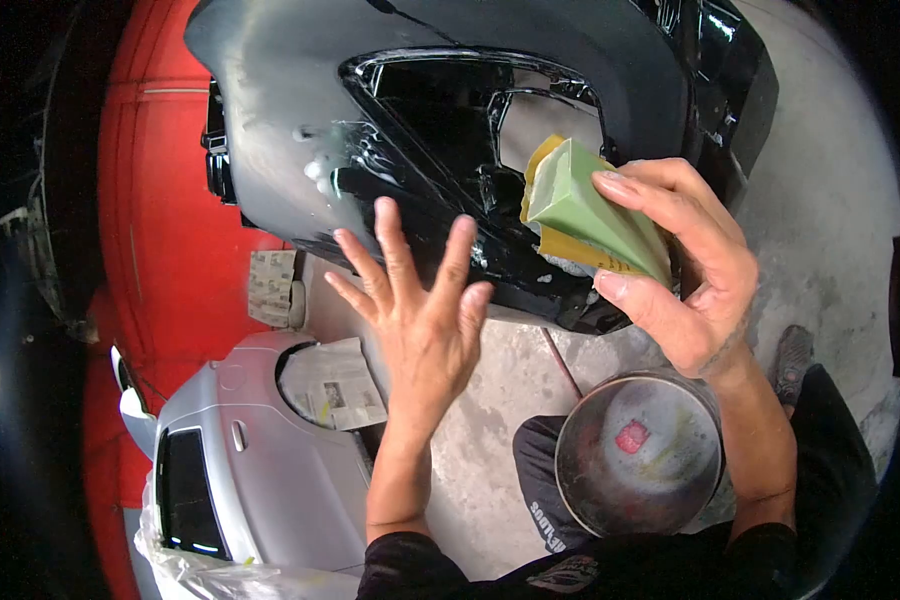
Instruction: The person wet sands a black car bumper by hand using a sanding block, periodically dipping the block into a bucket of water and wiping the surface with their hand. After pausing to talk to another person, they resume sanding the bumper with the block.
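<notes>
My right hand [695, 270] grips a green sanding block [595, 205] between thumb and fingers. Yellow sandpaper [575, 252] wraps part of the block, its edges sticking out. Fingers spread wide, my left hand [420, 315] holds nothing and overlaps the lower edge of a dark car bumper [280, 110] in this view. White suds [318, 170] and wet streaks mark the bumper's surface beside its angular opening. The block is in front of the opening's right side.
Between my legs stands a round bucket [560, 470] of cloudy water, with a pinkish-red piece [631, 436] in it. A silver car [280, 480], partly covered with newspaper [332, 382] and plastic sheeting [220, 580], is at lower left. Behind it rises a red surface [160, 250].
</notes>
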